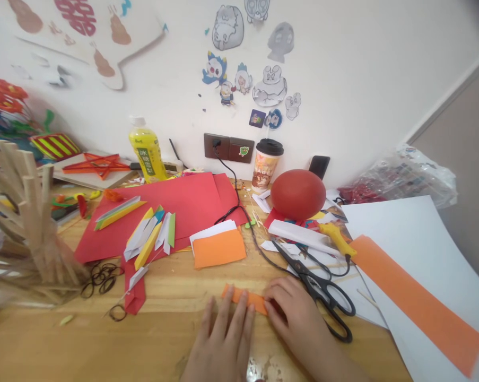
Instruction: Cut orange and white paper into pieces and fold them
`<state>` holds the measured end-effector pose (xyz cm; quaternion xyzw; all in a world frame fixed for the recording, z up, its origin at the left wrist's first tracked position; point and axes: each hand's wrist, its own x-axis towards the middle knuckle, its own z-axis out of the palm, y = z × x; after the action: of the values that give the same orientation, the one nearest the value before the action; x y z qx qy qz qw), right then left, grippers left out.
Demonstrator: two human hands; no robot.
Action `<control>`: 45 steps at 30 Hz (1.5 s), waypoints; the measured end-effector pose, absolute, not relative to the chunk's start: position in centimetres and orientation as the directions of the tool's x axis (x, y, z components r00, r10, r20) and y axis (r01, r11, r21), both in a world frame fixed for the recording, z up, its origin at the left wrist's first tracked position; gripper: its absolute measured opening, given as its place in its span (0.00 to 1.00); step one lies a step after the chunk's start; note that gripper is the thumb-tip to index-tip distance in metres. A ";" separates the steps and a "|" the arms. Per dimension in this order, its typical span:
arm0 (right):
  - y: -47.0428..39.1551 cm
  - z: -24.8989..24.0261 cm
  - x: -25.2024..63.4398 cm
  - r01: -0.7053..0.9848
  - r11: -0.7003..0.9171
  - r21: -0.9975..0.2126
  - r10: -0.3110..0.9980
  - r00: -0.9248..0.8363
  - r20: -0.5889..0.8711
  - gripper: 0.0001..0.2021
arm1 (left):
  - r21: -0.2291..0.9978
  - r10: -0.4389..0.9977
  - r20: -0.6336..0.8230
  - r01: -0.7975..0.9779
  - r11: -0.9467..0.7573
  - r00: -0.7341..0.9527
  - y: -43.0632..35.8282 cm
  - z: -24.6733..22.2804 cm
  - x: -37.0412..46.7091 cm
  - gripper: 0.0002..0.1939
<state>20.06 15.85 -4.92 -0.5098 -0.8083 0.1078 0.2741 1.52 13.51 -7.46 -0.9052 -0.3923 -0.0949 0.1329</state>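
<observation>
A narrow folded strip of orange paper (257,302) lies on the wooden table in front of me. My left hand (225,342) rests flat with its fingers stretched out, the fingertips pressing on the strip. At the strip's right end, the thumb and fingers of my right hand (297,321) are closed on the paper. Beyond my hands lies a flat orange paper rectangle (219,250) on top of white paper. Black-handled scissors (319,289) lie just right of my right hand, partly covered by it.
Folded paper pieces (147,236) sit on red sheets (187,199). A yellow glue gun (338,239), red balloon (298,193) and lidded cup (266,164) stand behind. Right, a long orange strip (418,302) crosses white sheets. Wooden sticks (34,223) and a yellow bottle (147,151) are left.
</observation>
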 end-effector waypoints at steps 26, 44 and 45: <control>15.8 -5.2 20.0 0.757 0.473 -0.451 0.869 -0.317 0.380 0.09 | -0.125 0.710 0.231 0.744 -0.656 0.665 13.5 -6.8 1.7 0.34; 15.8 -3.6 20.5 0.815 0.183 -0.549 0.983 -0.158 0.094 0.11 | -0.079 0.756 0.210 0.781 -0.619 0.620 13.0 -6.3 2.1 0.37; 15.8 -3.5 20.8 0.815 0.184 -0.549 0.982 -0.169 0.079 0.11 | -0.085 0.749 0.218 0.777 -0.624 0.625 13.1 -6.2 1.9 0.38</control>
<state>20.75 15.82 -3.53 -0.6082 -0.7391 0.1950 0.2142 1.95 13.09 -6.24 -0.8974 -0.4251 -0.0809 0.0857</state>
